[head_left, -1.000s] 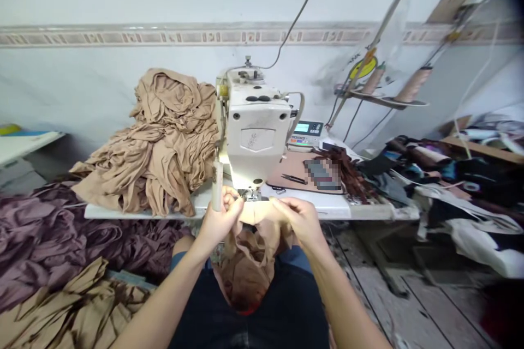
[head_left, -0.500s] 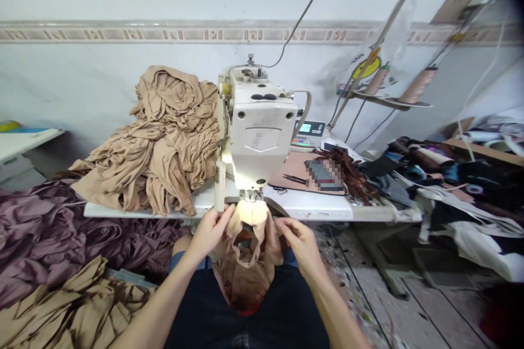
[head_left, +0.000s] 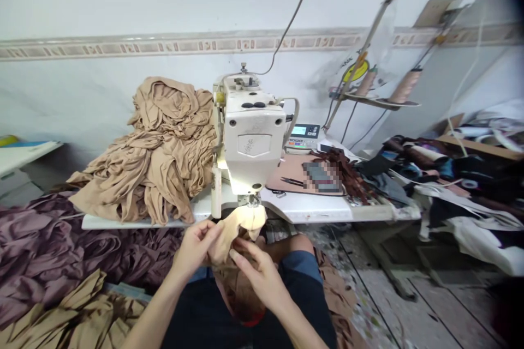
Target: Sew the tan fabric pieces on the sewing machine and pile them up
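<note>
1. Tan fabric piece (head_left: 239,223) is held at the near edge of the bench (head_left: 319,208), at 6 o'clock of the presser foot (head_left: 254,200) of the sewing machine (head_left: 254,142); its top fold is lit by the machine's lamp, and the rest hangs down into the lap.
2. The piece's left edge is pinched between thumb and fingers of the left hand (head_left: 194,248), at 8 o'clock of the foot; the grip is closed on the cloth.
3. The right hand (head_left: 257,275) is brought in from 5 o'clock; its fingertips are pressed onto a lower fold, and its grip is judged to be clamped on the same piece, though the thumb is hidden.
4. The piece is seen just short of the foot, not under it; whether the two touch cannot be told; stitching on this piece is therefore judged not under way, with folding and lining-up in hand.
5. A heap of tan fabric (head_left: 164,152) is piled on the bench at 9 o'clock of the machine; whether it is sewn or waiting cannot be told.
6. Purple cloth (head_left: 41,251) is spread at 8 o'clock; snips (head_left: 292,181) lie at 3 o'clock.
</note>
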{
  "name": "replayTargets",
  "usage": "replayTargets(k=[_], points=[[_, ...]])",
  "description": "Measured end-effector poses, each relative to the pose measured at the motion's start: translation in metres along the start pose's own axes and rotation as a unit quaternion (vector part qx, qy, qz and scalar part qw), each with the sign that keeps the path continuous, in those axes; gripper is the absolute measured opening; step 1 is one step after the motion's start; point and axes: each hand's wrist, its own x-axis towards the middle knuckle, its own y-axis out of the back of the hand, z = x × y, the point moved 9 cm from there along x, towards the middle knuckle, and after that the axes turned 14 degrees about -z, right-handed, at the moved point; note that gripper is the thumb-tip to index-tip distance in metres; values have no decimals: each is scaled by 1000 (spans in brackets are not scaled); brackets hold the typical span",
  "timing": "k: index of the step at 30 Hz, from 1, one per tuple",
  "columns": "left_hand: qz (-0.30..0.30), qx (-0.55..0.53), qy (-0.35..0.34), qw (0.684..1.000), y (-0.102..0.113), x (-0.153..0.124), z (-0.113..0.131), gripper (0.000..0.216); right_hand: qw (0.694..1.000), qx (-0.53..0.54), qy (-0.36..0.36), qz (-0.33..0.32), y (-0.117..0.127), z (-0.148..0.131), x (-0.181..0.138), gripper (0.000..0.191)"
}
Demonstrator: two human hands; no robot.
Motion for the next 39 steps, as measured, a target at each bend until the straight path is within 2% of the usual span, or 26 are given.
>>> replayTargets(k=[3, 7, 9, 11, 13, 14, 16, 19, 22, 25, 29, 32, 34, 36, 39], points=[[-22, -50, 42, 998, -22, -20, -20, 56, 999, 54, -3, 6, -1, -3, -1, 61], [-143, -60, 65, 986, -48, -44, -38, 59, 999, 29, -43, 11, 9, -4, -15, 60], [-166, -44, 50, 984, -47, -49, -38, 56, 998, -27, -56, -30, 10, -10, -21, 62], [-125, -15, 33, 992, -39, -48, -36, 52, 985, -127, -62, -103, 4, -18, -26, 62], [-97, 9, 22, 995, -39, -46, -35, 46, 952, -243, -72, -171, -5, -26, -31, 62], [-109, 15, 19, 994, -47, -45, -36, 43, 933, -291, -74, -197, -9, -31, -32, 62], [-186, 18, 24, 982, -75, -45, -39, 43, 907, -347, -58, -232, -17, -44, -34, 57], [-325, -1, 61, 944, -117, -59, -50, 57, 891, -356, -30, -280, -21, -65, -36, 35], [-379, -33, 109, 918, -125, -70, -56, 65, 899, -317, -42, -298, -7, -74, -37, 23], [-366, -37, 92, 925, -109, -66, -46, 56, 925, -266, -73, -261, 18, -68, -38, 30], [-291, -11, 59, 955, -86, -49, -28, 47, 964, -194, -85, -158, 47, -46, -37, 39], [-234, -34, 42, 971, -76, -42, -20, 43, 986, -82, -117, -82, 60, -20, -37, 49], [-221, -80, 41, 971, -75, -41, -19, 49, 989, -27, -137, -52, 63, -8, -36, 54], [-226, -92, 41, 969, -75, -42, -18, 52, 989, -11, -141, -36, 63, -8, -36, 55], [-201, 19, -17, 979, -65, -39, -3, 39, 992, -54, -113, -20, 63, -29, -35, 51]])
